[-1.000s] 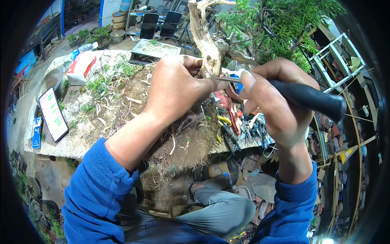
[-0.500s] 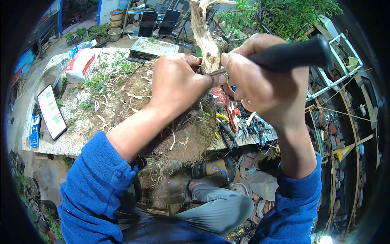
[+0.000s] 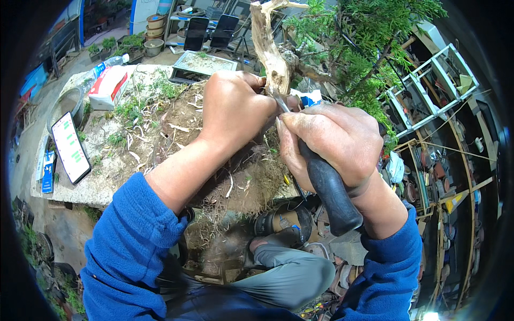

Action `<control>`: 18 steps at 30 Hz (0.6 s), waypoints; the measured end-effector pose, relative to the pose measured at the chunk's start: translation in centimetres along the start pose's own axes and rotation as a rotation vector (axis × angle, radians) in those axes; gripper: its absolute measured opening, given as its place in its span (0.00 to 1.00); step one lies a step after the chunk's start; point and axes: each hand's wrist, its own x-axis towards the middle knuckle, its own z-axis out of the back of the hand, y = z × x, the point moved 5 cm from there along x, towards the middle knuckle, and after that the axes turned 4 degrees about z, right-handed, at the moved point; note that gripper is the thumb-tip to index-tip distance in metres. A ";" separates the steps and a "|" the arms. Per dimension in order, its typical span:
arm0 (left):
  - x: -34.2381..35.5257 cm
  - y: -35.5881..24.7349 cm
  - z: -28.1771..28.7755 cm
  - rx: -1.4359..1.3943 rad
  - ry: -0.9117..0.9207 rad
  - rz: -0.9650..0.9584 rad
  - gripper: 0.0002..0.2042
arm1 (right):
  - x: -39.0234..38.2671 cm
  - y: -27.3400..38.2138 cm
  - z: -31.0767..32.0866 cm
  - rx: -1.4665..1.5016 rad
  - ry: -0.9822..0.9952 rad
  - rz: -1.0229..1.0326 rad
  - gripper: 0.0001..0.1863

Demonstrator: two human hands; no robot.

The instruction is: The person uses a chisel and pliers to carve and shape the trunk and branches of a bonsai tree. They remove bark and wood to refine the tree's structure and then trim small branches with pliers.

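Observation:
A small tree with a bare, pale, stripped trunk stands in a mass of soil and roots on the bench. My left hand is closed about the trunk's base, its thumb beside the tool's tip; part of its grip is hidden behind the wood. In my right hand is a carving chisel with a black handle slanting down toward me. Its thin metal blade meets the pale wood low on the trunk. Green foliage spreads out beyond my right hand.
On the left of the stone bench lie a lit phone, a blue box, a tissue packet and a plastic bottle. A shallow tray sits at the back. White shelf frames stand at right.
My right hand has come lower and turned, so the chisel's handle now points down toward me instead of out to the right. My left hand keeps its place on the trunk.

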 end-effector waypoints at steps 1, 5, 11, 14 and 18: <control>0.1 -0.1 0.1 -0.033 0.001 -0.011 0.13 | -0.1 -0.1 0.1 0.003 -0.025 -0.011 0.09; 0.1 0.1 0.9 -0.201 0.121 0.114 0.16 | -0.1 -0.7 0.6 0.045 -0.106 -0.088 0.08; 0.8 1.4 1.2 -0.606 0.345 0.268 0.21 | -0.1 -0.6 0.3 0.078 -0.081 -0.114 0.09; 1.1 2.4 0.7 -0.624 0.337 0.348 0.23 | -0.3 0.0 -0.1 0.046 -0.031 -0.100 0.12; 1.6 2.5 0.7 -0.752 0.413 0.361 0.24 | 0.2 0.4 0.3 -0.054 -0.097 0.038 0.14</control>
